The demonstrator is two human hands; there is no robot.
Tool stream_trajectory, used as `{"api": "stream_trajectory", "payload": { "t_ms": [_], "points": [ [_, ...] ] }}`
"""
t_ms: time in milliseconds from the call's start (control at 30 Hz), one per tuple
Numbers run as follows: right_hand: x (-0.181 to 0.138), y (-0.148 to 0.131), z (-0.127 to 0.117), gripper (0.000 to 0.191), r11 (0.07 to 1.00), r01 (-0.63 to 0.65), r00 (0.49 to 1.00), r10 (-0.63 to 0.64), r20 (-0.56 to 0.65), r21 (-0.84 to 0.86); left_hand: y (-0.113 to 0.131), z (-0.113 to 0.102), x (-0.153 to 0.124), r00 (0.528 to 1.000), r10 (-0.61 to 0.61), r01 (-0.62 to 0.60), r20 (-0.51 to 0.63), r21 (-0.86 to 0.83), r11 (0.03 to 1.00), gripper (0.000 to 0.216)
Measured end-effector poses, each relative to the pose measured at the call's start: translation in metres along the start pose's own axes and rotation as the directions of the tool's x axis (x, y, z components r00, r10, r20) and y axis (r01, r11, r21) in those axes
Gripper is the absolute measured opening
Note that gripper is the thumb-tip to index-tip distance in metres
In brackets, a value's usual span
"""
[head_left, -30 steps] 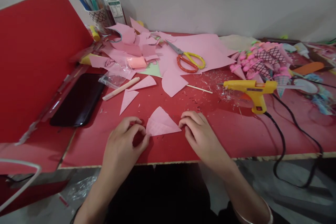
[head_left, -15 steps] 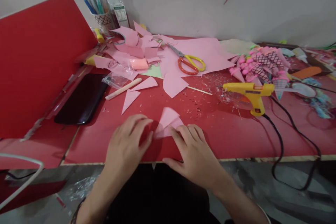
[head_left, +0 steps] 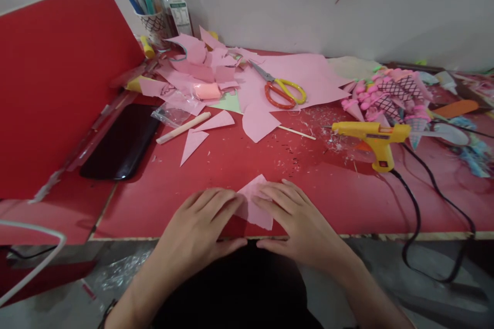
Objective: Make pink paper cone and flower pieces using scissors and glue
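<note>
A small pink paper piece lies at the table's front edge between my hands. From the left, my left hand touches it with the fingertips, its fingers stretched out and the thumb apart. My right hand rests its extended fingers flat on the paper's right part, thumb pointing inward below. Part of the paper is hidden under the fingers. Beyond it lie two narrow pink paper pieces, a beige stick and a rounded pink cutout.
Scissors lie on a pink sheet. On the right are a yellow glue gun with a black cord and a pile of pink decorated cones. A phone and red board are left; a pen cup stands behind.
Both hands have come closer to the table's front edge and to each other. The pink paper has moved toward me and turned, and my right fingers now lie further across it.
</note>
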State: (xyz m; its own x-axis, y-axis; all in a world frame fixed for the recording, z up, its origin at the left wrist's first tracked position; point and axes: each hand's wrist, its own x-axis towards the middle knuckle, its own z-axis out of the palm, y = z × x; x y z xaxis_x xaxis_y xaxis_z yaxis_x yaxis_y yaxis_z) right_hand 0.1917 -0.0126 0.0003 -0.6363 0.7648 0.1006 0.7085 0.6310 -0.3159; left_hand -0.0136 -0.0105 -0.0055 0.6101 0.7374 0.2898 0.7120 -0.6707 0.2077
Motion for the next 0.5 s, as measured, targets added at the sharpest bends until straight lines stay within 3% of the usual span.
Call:
{"api": "stream_trajectory", "payload": {
  "t_ms": [333, 500],
  "points": [
    [-0.0043, 0.0062, 0.0033, 0.019, 0.991, 0.087, 0.991, -0.075, -0.115, 0.098, 0.0077, 0.0048, 0.0003, 0.999, 0.042, -0.044, -0.015, -0.114, 0.993, 0.019],
    [0.0001, 0.0043, 0.0053, 0.014, 0.989, 0.007, 0.986, 0.017, -0.168, 0.147, 0.007, 0.0067, 0.0015, 0.996, 0.014, -0.027, -0.091, -0.145, 0.989, 0.018]
  ]
}}
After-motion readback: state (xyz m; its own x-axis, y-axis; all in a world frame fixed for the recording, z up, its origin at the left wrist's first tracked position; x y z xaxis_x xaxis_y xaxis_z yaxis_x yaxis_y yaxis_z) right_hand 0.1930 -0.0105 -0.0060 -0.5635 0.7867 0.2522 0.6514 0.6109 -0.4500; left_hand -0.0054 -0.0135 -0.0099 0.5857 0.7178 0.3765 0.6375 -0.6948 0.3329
